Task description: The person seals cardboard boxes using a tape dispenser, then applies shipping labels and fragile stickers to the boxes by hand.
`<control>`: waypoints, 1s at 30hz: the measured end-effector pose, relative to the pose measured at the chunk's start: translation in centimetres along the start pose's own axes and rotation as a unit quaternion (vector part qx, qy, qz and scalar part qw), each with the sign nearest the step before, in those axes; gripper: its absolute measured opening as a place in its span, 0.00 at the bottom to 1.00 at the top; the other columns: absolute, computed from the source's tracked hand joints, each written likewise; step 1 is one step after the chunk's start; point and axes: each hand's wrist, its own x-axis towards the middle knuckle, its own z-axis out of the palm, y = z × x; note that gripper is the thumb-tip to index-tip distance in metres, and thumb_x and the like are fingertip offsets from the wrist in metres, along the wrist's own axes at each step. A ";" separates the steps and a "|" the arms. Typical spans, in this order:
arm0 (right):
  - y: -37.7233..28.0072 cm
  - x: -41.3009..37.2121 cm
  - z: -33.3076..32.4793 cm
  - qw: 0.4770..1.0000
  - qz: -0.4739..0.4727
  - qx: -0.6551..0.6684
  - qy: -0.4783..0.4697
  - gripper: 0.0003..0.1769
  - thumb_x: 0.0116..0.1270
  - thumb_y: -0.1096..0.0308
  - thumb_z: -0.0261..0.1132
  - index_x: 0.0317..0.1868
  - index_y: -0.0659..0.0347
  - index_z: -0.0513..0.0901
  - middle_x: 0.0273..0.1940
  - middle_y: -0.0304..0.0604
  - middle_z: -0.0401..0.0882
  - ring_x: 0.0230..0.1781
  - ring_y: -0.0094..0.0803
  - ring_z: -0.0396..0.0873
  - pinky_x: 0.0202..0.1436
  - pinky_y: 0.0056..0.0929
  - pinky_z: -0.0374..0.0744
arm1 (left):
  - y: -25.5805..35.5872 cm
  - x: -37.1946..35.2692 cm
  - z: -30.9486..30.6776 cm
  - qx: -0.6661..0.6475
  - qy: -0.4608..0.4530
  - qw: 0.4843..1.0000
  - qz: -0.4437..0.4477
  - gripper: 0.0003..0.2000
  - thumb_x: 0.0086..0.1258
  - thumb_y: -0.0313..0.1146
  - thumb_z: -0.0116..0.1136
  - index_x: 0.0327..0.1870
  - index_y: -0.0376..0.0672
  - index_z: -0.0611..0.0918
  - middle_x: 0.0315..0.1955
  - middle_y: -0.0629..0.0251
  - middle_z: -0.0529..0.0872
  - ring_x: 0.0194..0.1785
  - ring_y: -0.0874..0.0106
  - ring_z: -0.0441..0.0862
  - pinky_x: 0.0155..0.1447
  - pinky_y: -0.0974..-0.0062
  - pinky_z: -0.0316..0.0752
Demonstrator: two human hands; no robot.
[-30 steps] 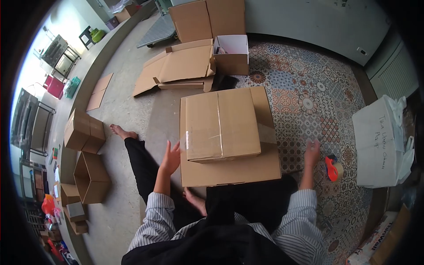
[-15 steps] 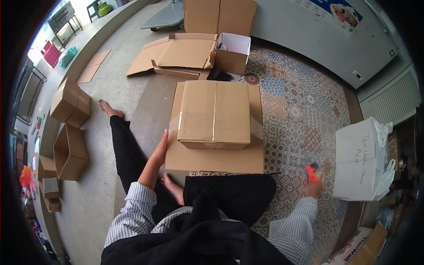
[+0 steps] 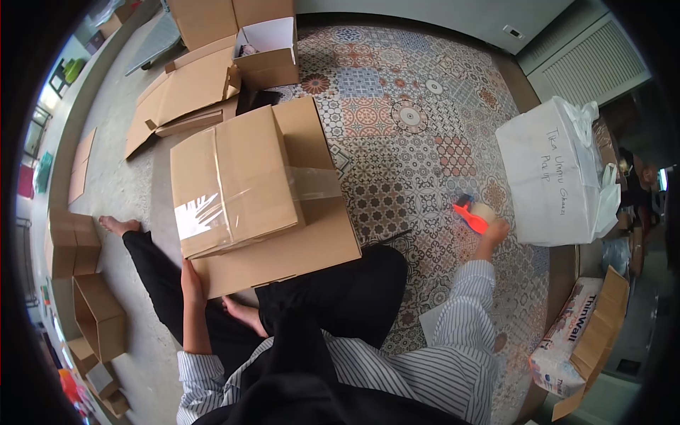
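Observation:
A taped cardboard box (image 3: 230, 180) rests on a larger flat piece of cardboard (image 3: 312, 251) in front of my legs. Clear tape runs along its top seam, and more tape spans from its right side toward the cardboard beneath. My left hand (image 3: 193, 281) is at the near left corner of that flat cardboard, fingers stretched along its edge and partly hidden. Out to the right, my right hand (image 3: 498, 230) is closed round an orange-red tape dispenser (image 3: 473, 218) with a roll of tape on it, just above the patterned floor.
Flattened cardboard (image 3: 188, 85) and an open white-lined box (image 3: 268, 60) lie beyond. A large white wrapped parcel (image 3: 542, 177) with handwriting stands at right, with an opened carton (image 3: 595, 340) nearer me. More boxes (image 3: 99, 315) line the left side. My legs flank the work.
My view has swung right, so the boxes appear farther left and turned. The tape dispenser in my right hand shows more clearly. My left hand remains at the flat cardboard's edge, nearer its corner.

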 end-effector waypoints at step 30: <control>-26.9 -15.4 -17.3 0.582 0.047 0.620 -0.524 0.33 0.47 0.74 0.55 0.59 0.55 0.61 0.52 0.47 0.67 0.52 0.40 0.70 0.56 0.39 0.70 | 8.6 -1.7 -2.4 0.039 -0.047 0.923 0.379 0.21 0.70 0.43 0.41 0.53 0.35 0.71 0.49 0.55 0.75 0.56 0.68 0.70 0.60 0.74 0.62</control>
